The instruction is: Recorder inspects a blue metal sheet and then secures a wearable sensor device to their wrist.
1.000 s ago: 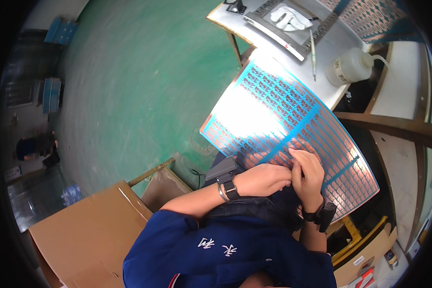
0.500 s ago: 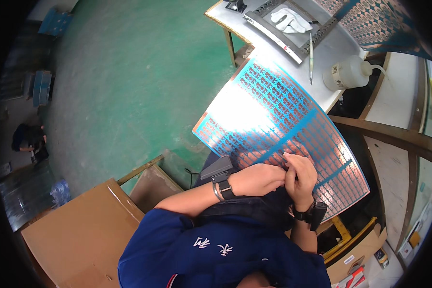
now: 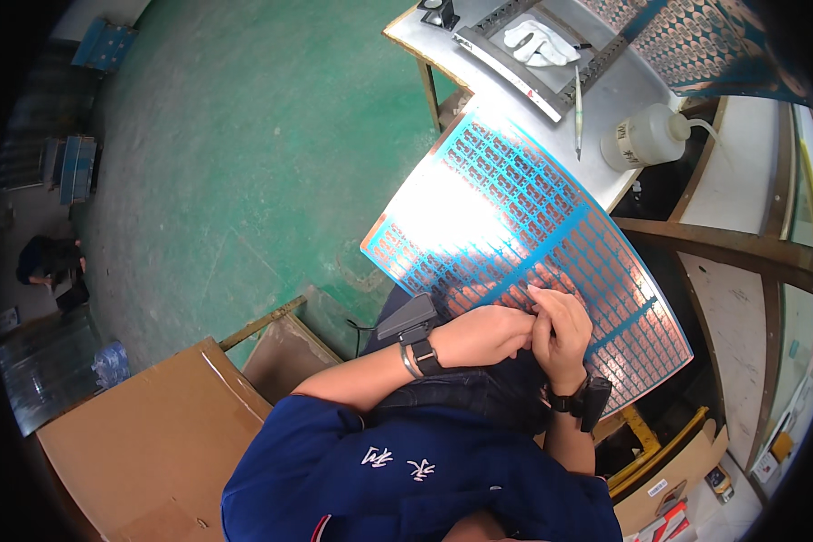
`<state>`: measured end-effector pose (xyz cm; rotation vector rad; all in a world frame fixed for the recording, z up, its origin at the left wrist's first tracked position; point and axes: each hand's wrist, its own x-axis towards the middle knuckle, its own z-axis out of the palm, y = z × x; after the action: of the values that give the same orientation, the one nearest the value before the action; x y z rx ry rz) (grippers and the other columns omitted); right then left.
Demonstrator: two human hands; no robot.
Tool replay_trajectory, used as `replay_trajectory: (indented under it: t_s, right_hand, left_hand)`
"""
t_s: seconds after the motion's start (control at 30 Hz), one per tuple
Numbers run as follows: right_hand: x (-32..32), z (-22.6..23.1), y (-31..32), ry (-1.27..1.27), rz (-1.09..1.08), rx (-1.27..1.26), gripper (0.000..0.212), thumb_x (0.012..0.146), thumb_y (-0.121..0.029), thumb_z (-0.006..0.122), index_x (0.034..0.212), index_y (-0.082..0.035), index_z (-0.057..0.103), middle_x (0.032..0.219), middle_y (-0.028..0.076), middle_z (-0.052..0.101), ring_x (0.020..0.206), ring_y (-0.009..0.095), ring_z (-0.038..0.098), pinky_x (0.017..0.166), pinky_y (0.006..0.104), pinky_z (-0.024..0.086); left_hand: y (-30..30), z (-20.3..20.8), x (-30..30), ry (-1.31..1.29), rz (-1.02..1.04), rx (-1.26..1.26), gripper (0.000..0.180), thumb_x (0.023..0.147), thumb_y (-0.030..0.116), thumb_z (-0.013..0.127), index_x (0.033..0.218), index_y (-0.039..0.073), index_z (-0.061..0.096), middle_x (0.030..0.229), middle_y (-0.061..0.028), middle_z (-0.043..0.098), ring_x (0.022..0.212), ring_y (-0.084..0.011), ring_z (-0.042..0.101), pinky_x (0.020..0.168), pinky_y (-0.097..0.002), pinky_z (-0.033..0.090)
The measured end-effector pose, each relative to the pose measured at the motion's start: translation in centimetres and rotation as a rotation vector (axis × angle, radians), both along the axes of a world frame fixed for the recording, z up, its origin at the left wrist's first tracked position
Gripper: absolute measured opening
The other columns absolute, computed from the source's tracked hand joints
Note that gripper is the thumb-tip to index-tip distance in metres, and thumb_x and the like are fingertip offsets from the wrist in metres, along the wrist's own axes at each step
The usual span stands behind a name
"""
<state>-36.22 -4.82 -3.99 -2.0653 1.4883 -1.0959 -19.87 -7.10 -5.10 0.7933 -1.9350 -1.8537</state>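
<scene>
My left hand [image 3: 492,333] and my right hand [image 3: 562,338] meet in front of my body, just over the near edge of a large patterned copper-and-blue circuit panel [image 3: 565,242]. The left fingers are curled and pressed together against the right fingers. On the right, the thumb and fingers are bent inward, with a fingertip pointing up over the panel. Anything small between the fingertips is hidden. Bright glare washes out the panel's left part, and its far end overlaps the white worktable [image 3: 551,135].
A white glove [image 3: 540,45] lies on a dark metal frame [image 3: 515,77] on the worktable. Nearby are a pen-like tool [image 3: 578,117] and a squeeze bottle [image 3: 646,138]. A cardboard box [image 3: 154,443] stands at lower left. Far left, another person [image 3: 52,262] bends down.
The whole view has shifted slightly, with the worktable and panel a little further left. My hands keep nearly the same pose, still touching each other.
</scene>
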Motion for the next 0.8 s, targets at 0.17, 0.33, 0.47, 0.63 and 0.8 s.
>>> replay_trajectory:
  t_s: [0.17, 0.33, 0.47, 0.63, 0.8]
  right_hand:
    - [0.1, 0.0, 0.0, -0.004, 0.006, -0.006, 0.037, 0.072, 0.011, 0.057, 0.105, -0.004, 0.066, 0.088, 0.011, 0.067, 0.073, 0.026, 0.064, 0.063, 0.0344, 0.05]
    - [-0.1, -0.1, 0.1, -0.001, 0.009, -0.001, 0.038, 0.071, 0.011, 0.057, 0.105, -0.003, 0.066, 0.089, 0.011, 0.068, 0.074, 0.026, 0.064, 0.064, 0.0354, 0.052]
    - [-0.2, -0.1, 0.0, 0.002, 0.011, -0.011, 0.04, 0.07, 0.009, 0.057, 0.107, -0.004, 0.066, 0.089, 0.011, 0.068, 0.075, 0.027, 0.065, 0.066, 0.0358, 0.053]
    - [-0.1, 0.0, 0.0, -0.012, 0.009, 0.006, 0.039, 0.07, 0.007, 0.058, 0.106, -0.004, 0.067, 0.089, 0.01, 0.069, 0.075, 0.026, 0.065, 0.067, 0.0348, 0.053]
    - [-0.3, -0.1, 0.1, -0.032, 0.022, 0.009, 0.039, 0.069, 0.006, 0.058, 0.106, -0.005, 0.067, 0.087, 0.01, 0.068, 0.073, 0.025, 0.064, 0.065, 0.0348, 0.052]
  left_hand:
    - [0.0, 0.2, 0.0, -0.04, -0.005, 0.021, 0.01, 0.09, 0.007, 0.049, 0.09, 0.003, 0.058, 0.074, -0.0114, 0.064, 0.069, -0.0268, 0.067, 0.065, -0.038, 0.052]
    - [-0.2, 0.6, 0.0, -0.047, -0.004, 0.012, 0.011, 0.09, 0.008, 0.049, 0.089, 0.003, 0.058, 0.072, -0.0107, 0.065, 0.069, -0.0266, 0.067, 0.065, -0.0382, 0.052]
    - [-0.1, 0.3, -0.2, -0.074, -0.014, 0.003, 0.012, 0.09, 0.008, 0.048, 0.088, 0.003, 0.059, 0.07, -0.0099, 0.065, 0.069, -0.0266, 0.067, 0.066, -0.0385, 0.052]
    - [0.1, 0.2, -0.3, -0.069, -0.004, -0.006, 0.012, 0.089, 0.008, 0.048, 0.088, 0.004, 0.059, 0.071, -0.0099, 0.065, 0.07, -0.0266, 0.067, 0.067, -0.0389, 0.052]
    - [0.8, -0.2, -0.4, -0.108, 0.041, -0.164, 0.009, 0.087, 0.007, 0.052, 0.089, 0.005, 0.06, 0.077, -0.0101, 0.065, 0.073, -0.0273, 0.066, 0.069, -0.0393, 0.051]
